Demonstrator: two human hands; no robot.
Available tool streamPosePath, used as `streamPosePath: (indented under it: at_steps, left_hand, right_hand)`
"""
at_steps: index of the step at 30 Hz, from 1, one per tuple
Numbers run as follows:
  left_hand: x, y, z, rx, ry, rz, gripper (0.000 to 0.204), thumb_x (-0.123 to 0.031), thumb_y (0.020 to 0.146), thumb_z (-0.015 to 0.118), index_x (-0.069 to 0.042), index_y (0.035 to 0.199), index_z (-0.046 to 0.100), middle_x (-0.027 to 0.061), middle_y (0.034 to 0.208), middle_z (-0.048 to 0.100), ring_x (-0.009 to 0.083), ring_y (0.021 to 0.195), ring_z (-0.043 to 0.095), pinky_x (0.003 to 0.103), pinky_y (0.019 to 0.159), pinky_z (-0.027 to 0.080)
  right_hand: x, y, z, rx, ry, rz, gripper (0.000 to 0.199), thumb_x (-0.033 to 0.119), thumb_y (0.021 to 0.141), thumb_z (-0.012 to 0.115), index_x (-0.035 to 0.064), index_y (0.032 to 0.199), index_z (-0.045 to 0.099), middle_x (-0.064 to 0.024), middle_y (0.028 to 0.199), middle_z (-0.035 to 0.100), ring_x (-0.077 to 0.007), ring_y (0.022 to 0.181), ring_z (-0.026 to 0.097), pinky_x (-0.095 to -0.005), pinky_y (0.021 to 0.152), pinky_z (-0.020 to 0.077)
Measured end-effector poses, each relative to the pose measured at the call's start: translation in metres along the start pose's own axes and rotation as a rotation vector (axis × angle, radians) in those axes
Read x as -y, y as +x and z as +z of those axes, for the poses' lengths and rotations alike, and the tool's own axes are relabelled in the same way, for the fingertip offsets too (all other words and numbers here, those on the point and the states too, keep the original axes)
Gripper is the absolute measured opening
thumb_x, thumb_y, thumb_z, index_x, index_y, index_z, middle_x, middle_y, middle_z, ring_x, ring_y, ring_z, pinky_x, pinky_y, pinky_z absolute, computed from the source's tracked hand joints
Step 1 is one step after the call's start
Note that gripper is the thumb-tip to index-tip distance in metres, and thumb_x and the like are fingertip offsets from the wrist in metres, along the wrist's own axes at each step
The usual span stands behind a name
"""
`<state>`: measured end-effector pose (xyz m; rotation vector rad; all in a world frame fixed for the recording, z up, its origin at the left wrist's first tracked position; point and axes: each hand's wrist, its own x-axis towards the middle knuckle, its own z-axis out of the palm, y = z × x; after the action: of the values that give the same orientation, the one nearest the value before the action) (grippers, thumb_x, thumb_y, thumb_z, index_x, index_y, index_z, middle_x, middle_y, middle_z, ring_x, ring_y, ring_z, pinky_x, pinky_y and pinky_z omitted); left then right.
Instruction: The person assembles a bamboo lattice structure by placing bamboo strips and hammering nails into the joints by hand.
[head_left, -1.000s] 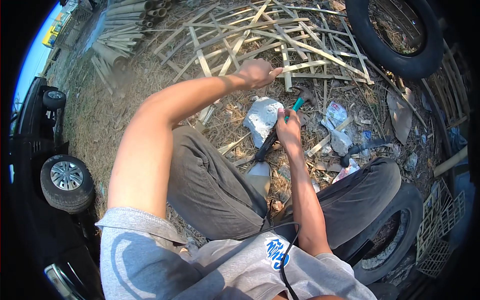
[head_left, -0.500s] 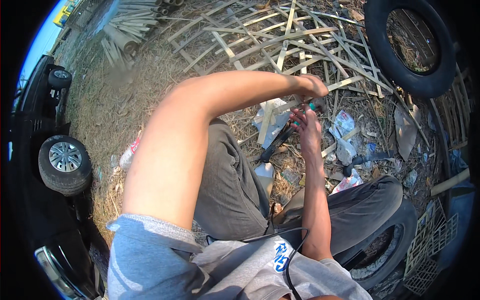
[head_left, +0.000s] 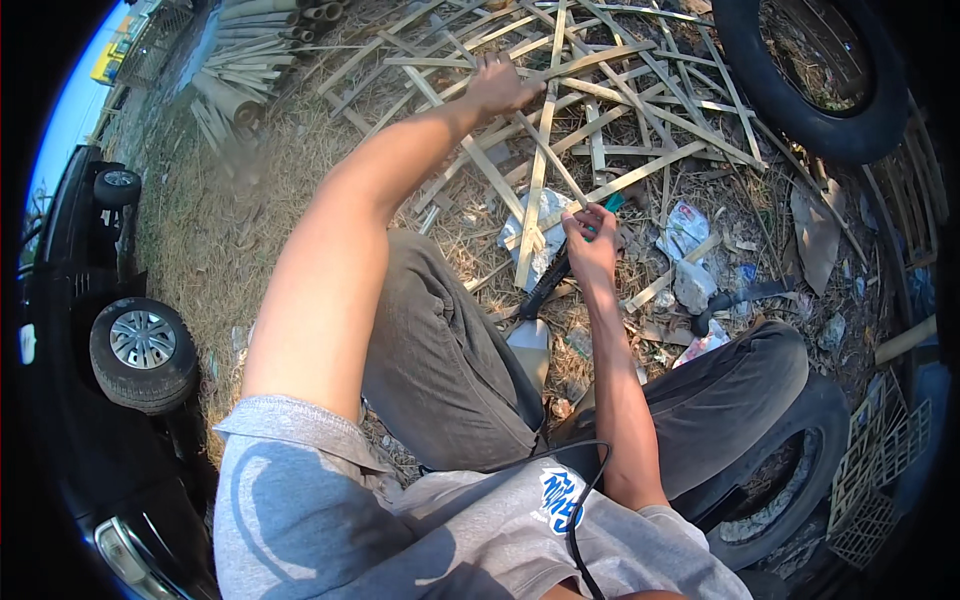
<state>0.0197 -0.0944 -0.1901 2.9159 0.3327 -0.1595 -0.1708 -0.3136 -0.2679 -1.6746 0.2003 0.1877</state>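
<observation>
A loose lattice of crossed split bamboo strips [head_left: 600, 120] lies on the ground ahead of me. My left hand [head_left: 497, 85] is stretched out over its left part, fingers curled on a thin bamboo strip [head_left: 550, 158] that slants back toward me. At that strip's near end my right hand [head_left: 592, 240] is closed, thumb and fingers pinching it. Beneath the right hand lies a tool with a black handle [head_left: 548, 290] and a green part [head_left: 613, 203]; its far end is partly hidden. A white plastic scrap [head_left: 545, 235] sits under the strips' near ends.
A black tyre [head_left: 740, 60] lies at the far right, another tyre [head_left: 825, 450] beside my right knee. Cut bamboo poles [head_left: 235, 100] are piled far left. A black vehicle [head_left: 60, 400] stands at left. Litter and a pale stone [head_left: 692, 287] lie right of my hands.
My left hand has moved away from the right hand, far and to the left across the lattice. My right hand's fingers, looser before, have closed on the strip's near end. The view has shifted slightly.
</observation>
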Motion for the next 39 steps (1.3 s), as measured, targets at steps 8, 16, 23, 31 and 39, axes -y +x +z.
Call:
streamPosePath:
  at_steps: [8, 16, 23, 31, 39]
  left_hand:
    - [0.008, 0.038, 0.027, 0.231, 0.083, 0.212, 0.102, -0.071, 0.075, 0.069, 0.011, 0.132, 0.048, 0.0287, 0.125, 0.061, 0.0347, 0.119, 0.059, 0.044, 0.097, 0.047]
    - [0.005, 0.072, 0.003, 0.429, -0.009, 0.157, 0.099, -0.076, 0.056, 0.08, 0.012, 0.101, 0.068, 0.0269, 0.109, 0.067, 0.0342, 0.1, 0.068, 0.043, 0.084, 0.053]
    - [-0.009, 0.056, 0.011, 0.115, -0.016, 0.159, 0.09, -0.093, 0.057, 0.06, -0.003, 0.06, 0.065, 0.0144, 0.065, 0.065, 0.0346, 0.084, 0.068, 0.069, 0.11, 0.014]
    - [-0.022, 0.039, -0.042, -0.326, 0.13, 0.184, 0.089, -0.088, 0.06, 0.064, 0.0, 0.072, 0.068, 0.0114, 0.056, 0.062, 0.0267, 0.079, 0.066, 0.06, 0.107, 0.025]
    - [-0.076, -0.017, -0.13, -0.416, -0.113, 0.16, 0.07, -0.079, 0.057, 0.076, -0.011, 0.065, 0.066, 0.0007, 0.054, 0.057, 0.016, 0.058, 0.055, 0.048, 0.096, 0.031]
  right_hand:
    - [-0.012, 0.008, 0.02, -0.104, 0.129, -0.007, 0.075, 0.015, 0.081, 0.08, -0.0102, 0.134, 0.033, -0.0182, 0.103, 0.065, -0.0196, 0.084, 0.065, -0.0311, 0.075, 0.0536]
    - [-0.029, 0.029, 0.005, -0.154, -0.007, 0.044, 0.04, 0.022, 0.092, 0.071, -0.004, 0.118, 0.054, -0.0064, 0.089, 0.068, -0.0115, 0.08, 0.062, -0.0243, 0.071, 0.0494]
    - [-0.021, 0.034, 0.022, -0.218, 0.305, 0.191, 0.026, 0.017, 0.097, 0.063, -0.0024, 0.112, 0.055, -0.0057, 0.091, 0.068, -0.0101, 0.074, 0.059, -0.0235, 0.065, 0.0486]
    - [0.005, 0.041, 0.037, -0.317, 0.621, 0.13, 0.036, 0.008, 0.095, 0.063, -0.0039, 0.126, 0.048, -0.0087, 0.099, 0.062, -0.0137, 0.085, 0.057, -0.0269, 0.079, 0.0475]
    - [0.083, 0.03, -0.024, -0.783, 0.32, -0.079, 0.039, 0.009, 0.094, 0.06, 0.0011, 0.127, 0.042, -0.0118, 0.117, 0.048, -0.0199, 0.093, 0.053, -0.0341, 0.084, 0.045]
